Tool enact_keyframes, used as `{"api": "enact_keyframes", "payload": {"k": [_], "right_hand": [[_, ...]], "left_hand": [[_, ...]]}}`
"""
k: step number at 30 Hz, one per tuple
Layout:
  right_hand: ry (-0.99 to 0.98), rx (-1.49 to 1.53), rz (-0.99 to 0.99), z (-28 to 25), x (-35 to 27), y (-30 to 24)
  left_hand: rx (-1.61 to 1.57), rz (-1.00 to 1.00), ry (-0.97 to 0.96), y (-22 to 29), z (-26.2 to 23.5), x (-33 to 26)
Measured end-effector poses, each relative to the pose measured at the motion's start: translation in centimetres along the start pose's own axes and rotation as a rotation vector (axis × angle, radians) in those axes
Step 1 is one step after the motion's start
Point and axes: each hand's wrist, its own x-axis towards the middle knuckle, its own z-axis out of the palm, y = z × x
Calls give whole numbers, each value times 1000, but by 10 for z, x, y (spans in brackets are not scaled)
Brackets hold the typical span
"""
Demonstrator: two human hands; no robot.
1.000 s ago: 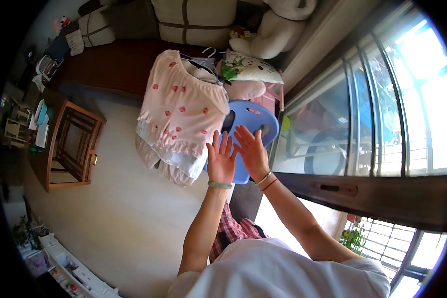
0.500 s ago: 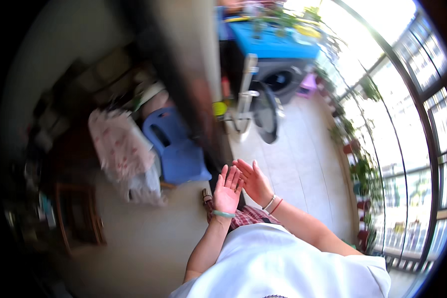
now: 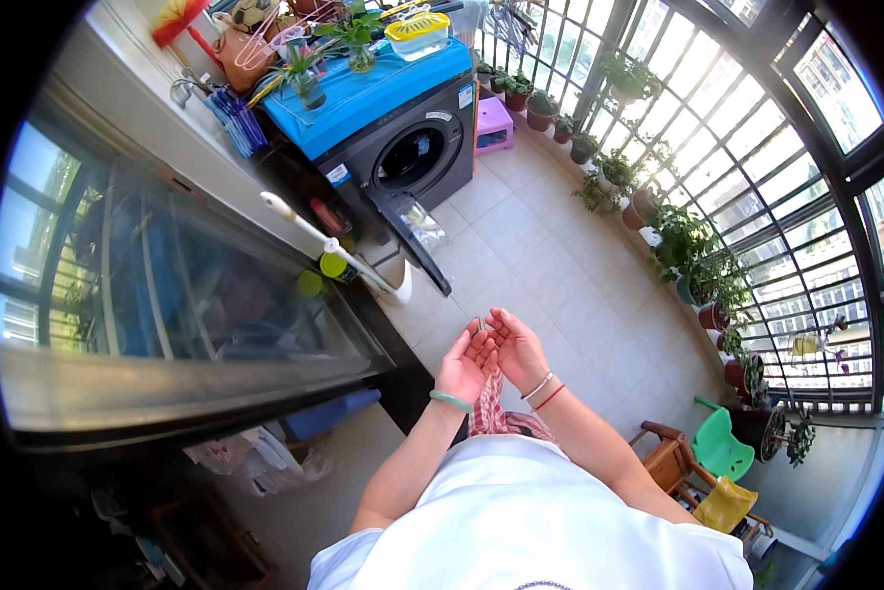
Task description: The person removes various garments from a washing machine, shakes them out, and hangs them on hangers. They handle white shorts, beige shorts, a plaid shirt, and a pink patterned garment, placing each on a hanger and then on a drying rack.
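My left hand (image 3: pixel 468 364), with a green bangle at the wrist, is held palm up with its fingers loosely curled. Beside it my right hand (image 3: pixel 518 351), wearing a silver bangle and a red cord, is cupped with the palm turned inward. The fingertips of the two hands are close together, and I see nothing held in either. Ahead of them a dark grey front-loading washing machine (image 3: pixel 442 172) stands with its round door (image 3: pixel 410 239) swung wide. A blue cover (image 3: pixel 349 88) lies over its top.
A yellow-lidded clear box (image 3: pixel 417 37) and plants in glass jars stand on the cover. A white long-handled brush (image 3: pixel 314 231) leans in its holder left of the door. Potted plants (image 3: pixel 648 208) line the barred window. A glass sliding door (image 3: pixel 167 275) is at left, a green chair (image 3: pixel 722 442) at right.
My view has turned rightward, bringing the washing machine and window plants more fully into sight. The blue chair is now mostly hidden behind the glass door. My fingers have curled in more.
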Motion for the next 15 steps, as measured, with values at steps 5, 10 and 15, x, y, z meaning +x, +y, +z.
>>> {"api": "enact_keyframes", "payload": {"k": [5,10,15], "right_hand": [[47,-33,21,15,107,-62],[70,-209,98,31,233,-114],[77,-509,177,55,366,-131]], "left_hand": [[-56,0,48,30,35,119],[-74,18,63,69,60,237],[-117,122,105,108,63,322]]}}
